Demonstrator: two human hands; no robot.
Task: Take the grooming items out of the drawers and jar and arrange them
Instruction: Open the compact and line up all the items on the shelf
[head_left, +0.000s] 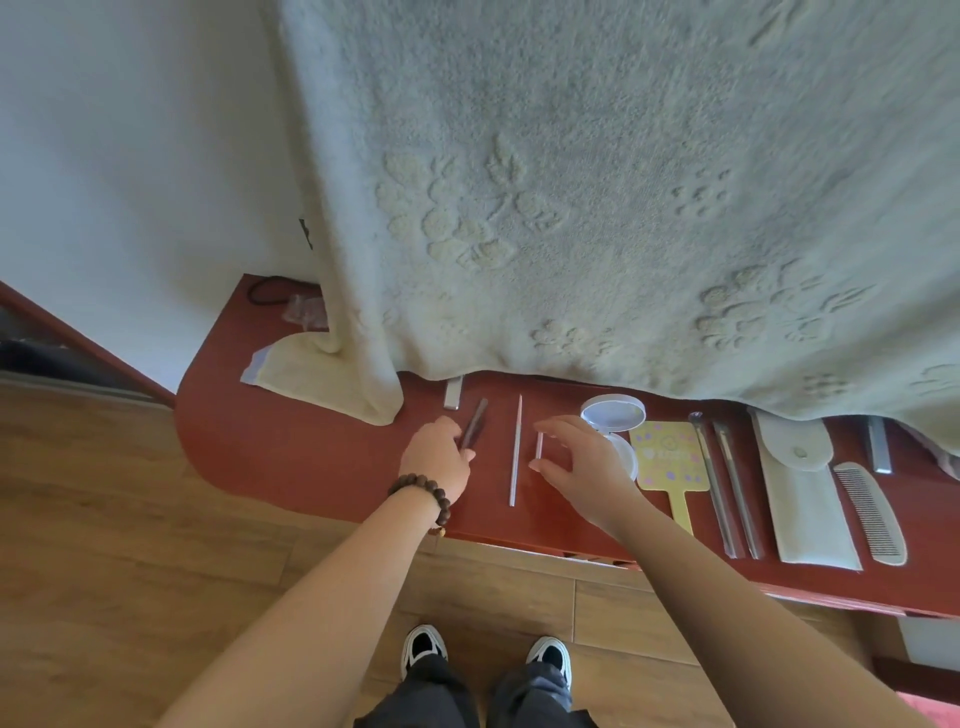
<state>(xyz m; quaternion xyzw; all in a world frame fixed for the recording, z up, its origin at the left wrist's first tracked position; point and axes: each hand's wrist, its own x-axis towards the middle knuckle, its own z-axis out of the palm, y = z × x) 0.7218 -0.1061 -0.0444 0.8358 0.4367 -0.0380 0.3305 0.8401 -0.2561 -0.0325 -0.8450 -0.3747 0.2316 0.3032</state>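
Grooming items lie in a row on the red-brown tabletop (270, 447). My left hand (439, 457), with a bead bracelet on the wrist, grips the near end of a dark brown stick-shaped tool (475, 423). My right hand (576, 457) hovers with fingers spread over a short pale stick (539, 446), thumb and forefinger at its ends. Between the hands lies a long thin file (515, 452). To the right are a clear round jar with its lid (613, 413), a yellow hand mirror (670, 462), two long slim tools (727, 488), a white pouch (805, 499) and a pale comb (870, 514).
A large pale green towel (597, 182) hangs over the back of the table and hides what is behind it. A small metal piece (453, 393) pokes out under its hem. A folded yellow cloth (306, 369) lies at the left. A black hair tie (267, 291) sits at the back. Wood floor below.
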